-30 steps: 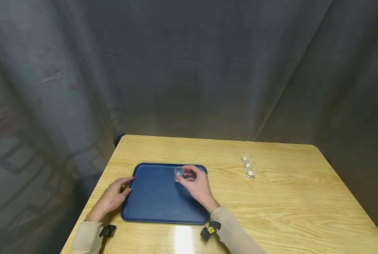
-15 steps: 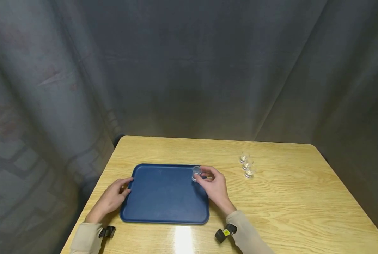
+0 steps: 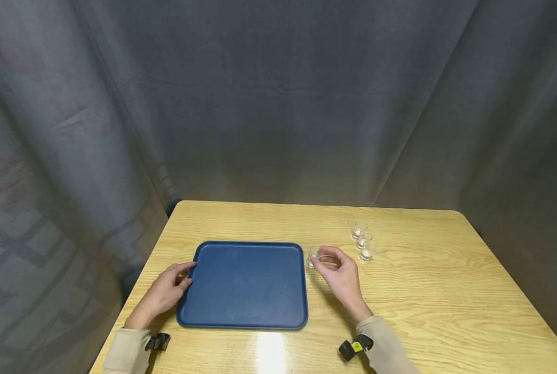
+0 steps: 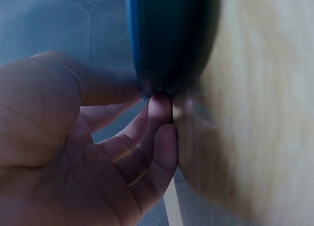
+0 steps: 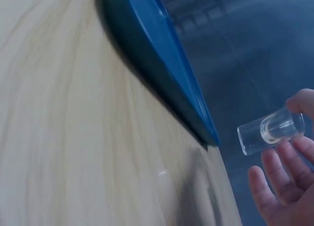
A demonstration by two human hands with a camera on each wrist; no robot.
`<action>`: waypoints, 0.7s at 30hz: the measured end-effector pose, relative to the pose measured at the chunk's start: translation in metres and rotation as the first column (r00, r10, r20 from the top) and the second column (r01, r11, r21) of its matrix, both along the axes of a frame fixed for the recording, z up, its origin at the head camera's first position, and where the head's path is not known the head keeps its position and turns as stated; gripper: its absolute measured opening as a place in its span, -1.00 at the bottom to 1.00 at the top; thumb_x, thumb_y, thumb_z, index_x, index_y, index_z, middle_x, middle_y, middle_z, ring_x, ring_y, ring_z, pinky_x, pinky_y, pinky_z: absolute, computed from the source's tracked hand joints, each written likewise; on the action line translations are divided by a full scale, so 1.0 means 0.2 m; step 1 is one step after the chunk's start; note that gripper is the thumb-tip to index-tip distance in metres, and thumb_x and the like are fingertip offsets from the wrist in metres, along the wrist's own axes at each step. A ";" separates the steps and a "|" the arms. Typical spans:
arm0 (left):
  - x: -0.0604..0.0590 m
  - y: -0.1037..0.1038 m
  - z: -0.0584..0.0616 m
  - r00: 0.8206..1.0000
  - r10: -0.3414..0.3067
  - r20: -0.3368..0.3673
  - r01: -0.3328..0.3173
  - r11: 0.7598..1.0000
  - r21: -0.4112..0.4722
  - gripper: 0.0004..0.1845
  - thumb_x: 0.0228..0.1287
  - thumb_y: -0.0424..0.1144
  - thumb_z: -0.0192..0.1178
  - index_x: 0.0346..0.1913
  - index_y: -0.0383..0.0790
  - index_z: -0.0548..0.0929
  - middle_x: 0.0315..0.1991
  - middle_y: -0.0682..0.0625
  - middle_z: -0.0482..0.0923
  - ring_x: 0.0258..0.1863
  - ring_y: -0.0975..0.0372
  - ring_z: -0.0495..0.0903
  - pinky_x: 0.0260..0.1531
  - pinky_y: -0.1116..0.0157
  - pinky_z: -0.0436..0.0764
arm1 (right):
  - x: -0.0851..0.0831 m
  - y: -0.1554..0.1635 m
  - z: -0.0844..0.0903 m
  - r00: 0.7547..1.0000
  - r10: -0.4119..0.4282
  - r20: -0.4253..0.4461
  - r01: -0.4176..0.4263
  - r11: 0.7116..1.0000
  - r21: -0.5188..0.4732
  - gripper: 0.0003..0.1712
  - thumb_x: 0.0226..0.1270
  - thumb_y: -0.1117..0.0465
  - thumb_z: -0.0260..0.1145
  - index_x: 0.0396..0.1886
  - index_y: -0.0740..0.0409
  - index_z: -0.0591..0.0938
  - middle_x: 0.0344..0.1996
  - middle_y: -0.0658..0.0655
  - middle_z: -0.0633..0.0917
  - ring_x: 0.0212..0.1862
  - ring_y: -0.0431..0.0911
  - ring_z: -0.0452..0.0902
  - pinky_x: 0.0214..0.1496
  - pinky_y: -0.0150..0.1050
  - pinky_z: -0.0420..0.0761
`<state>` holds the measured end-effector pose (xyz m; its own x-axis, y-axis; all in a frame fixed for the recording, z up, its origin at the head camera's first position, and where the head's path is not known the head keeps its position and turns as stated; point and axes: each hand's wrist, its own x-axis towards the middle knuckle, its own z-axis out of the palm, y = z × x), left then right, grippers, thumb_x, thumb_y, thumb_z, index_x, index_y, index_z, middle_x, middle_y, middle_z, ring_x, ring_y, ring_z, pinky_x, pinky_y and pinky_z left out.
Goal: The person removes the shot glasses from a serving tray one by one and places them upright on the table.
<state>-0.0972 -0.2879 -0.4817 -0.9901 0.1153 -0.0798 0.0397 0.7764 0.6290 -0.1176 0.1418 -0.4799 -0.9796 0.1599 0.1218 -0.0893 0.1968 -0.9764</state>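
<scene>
My left hand [image 3: 163,292] is at the left edge of a blue tray [image 3: 246,325], gripping its rim. In the left wrist view the thumb meets the tray's edge [image 4: 169,34], with curled fingertips right at its underside against the tabletop. My right hand [image 3: 343,278] pinches a small clear shot glass [image 3: 313,258] between thumb and fingers, just right of the tray. The right wrist view shows this glass [image 5: 270,130] raised off the table, its thick base toward the tabletop. No other thing is in this hand.
Three more clear shot glasses [image 3: 363,241] stand in a close slanting row on the wooden table [image 3: 428,291], right of the held one. A dark grey curtain [image 3: 278,104] hangs behind the table.
My right hand has carried the shot glass rightward from above the tray, past its right edge, to over the bare wood. The left hand and tray have kept their places.
</scene>
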 end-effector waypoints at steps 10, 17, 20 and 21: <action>0.00 0.00 0.00 1.000 -0.001 0.003 0.001 1.000 0.010 -0.51 0.54 -0.40 0.18 0.45 -0.42 0.51 0.20 -0.34 0.60 -0.08 0.06 0.59 -0.05 0.07 0.59 | 0.03 0.15 -0.02 0.997 -0.076 0.024 0.075 0.997 0.028 -0.59 0.30 0.38 0.54 0.12 0.39 0.71 0.07 0.40 0.75 -0.17 -0.43 0.67 -0.06 -0.53 0.68; 0.00 0.00 0.00 1.000 -0.004 -0.005 0.004 1.000 0.003 -0.51 0.54 -0.39 0.19 0.46 -0.41 0.51 0.19 -0.32 0.61 -0.10 0.08 0.57 -0.05 0.07 0.58 | 0.06 0.25 -0.05 0.993 -0.112 0.040 0.109 0.992 0.068 -0.55 0.32 0.31 0.55 0.15 0.40 0.70 0.07 0.36 0.76 -0.20 -0.49 0.65 -0.13 -0.56 0.65; 0.00 0.00 -0.01 1.000 0.004 -0.001 -0.004 1.000 0.003 -0.51 0.54 -0.39 0.19 0.46 -0.41 0.51 0.20 -0.32 0.61 -0.09 0.08 0.58 -0.03 0.06 0.59 | 0.07 0.29 -0.07 0.990 -0.136 0.037 0.133 0.987 0.089 -0.56 0.31 0.30 0.56 0.14 0.40 0.71 0.00 0.33 0.79 -0.23 -0.49 0.66 -0.19 -0.56 0.63; 0.00 0.00 -0.01 1.000 0.006 0.000 -0.006 1.000 0.005 -0.51 0.54 -0.39 0.19 0.46 -0.41 0.51 0.20 -0.32 0.61 -0.09 0.07 0.58 -0.03 0.06 0.59 | 0.07 0.31 -0.07 0.989 -0.144 0.040 0.140 0.985 0.096 -0.56 0.32 0.30 0.56 0.13 0.38 0.72 -0.01 0.31 0.80 -0.24 -0.49 0.67 -0.19 -0.55 0.63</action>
